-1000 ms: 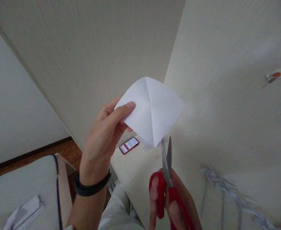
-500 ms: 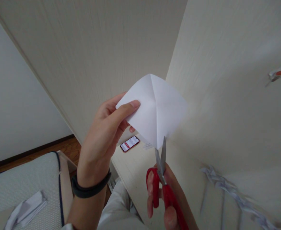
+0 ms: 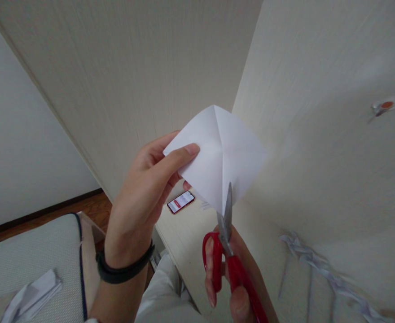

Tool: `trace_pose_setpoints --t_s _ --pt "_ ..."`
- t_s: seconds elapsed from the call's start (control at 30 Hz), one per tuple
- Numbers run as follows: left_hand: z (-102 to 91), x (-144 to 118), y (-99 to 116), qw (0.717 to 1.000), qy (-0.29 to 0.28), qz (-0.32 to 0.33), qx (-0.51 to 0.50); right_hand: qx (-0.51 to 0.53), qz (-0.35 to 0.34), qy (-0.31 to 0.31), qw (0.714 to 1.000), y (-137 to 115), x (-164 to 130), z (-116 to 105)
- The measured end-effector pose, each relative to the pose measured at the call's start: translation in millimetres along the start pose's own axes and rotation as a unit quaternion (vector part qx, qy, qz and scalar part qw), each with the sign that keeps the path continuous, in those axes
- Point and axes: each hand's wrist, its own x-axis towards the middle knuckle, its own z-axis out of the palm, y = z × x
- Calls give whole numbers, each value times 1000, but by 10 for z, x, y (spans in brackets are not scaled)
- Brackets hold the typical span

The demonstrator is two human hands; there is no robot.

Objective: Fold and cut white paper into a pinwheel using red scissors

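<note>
My left hand (image 3: 150, 179) pinches a white sheet of paper (image 3: 204, 166) at its left corner, thumb on top and fingers behind. The paper is roughly square, turned like a diamond, with a crease running from its top corner to its bottom corner. Below it, my right hand (image 3: 241, 278) grips red-handled scissors (image 3: 227, 242), with fingers through the handle loops. The scissor blades are slightly apart and point upward at the paper's bottom corner. One blade lies in front of the paper near the crease; the other is partly hidden by the corner.
A phone (image 3: 181, 202) with a lit screen lies on the pale desk (image 3: 184, 242) under the paper. Folded white papers (image 3: 32, 296) rest on a mattress (image 3: 49, 242) at left. A crumpled pale strip (image 3: 332, 273) runs along the right. An orange-centred hook (image 3: 382, 106) sits on the right-hand panel.
The scissors have moved up slightly, so one blade now overlaps the paper's lower corner. The paper has shifted a little right and down, still in my left hand.
</note>
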Motion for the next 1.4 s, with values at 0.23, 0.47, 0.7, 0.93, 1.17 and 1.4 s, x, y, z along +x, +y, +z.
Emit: trace_pose_setpoints --t_s 0.23,0.47,0.7,0.93,1.17,1.4 --pt "2 -4 4 1000 -8 4 2 -9 2 -6 1000 -53 20 -4" --pt "-4 -5 8 1000 -20 -1 12 -16 -2 -6 1000 -73 3 0" --pt "-22 -16 13 999 -9 6 31 -15 3 -8 1000 -76 16 0" --pt "-18 -17 19 999 -5 0 33 -16 13 -7 1000 -57 -13 5" --pt "-25 -41 21 999 16 7 45 -20 1 5 1000 74 0 78" --pt "-46 -88 35 998 2 -5 60 -27 -2 25 999 132 -80 97"
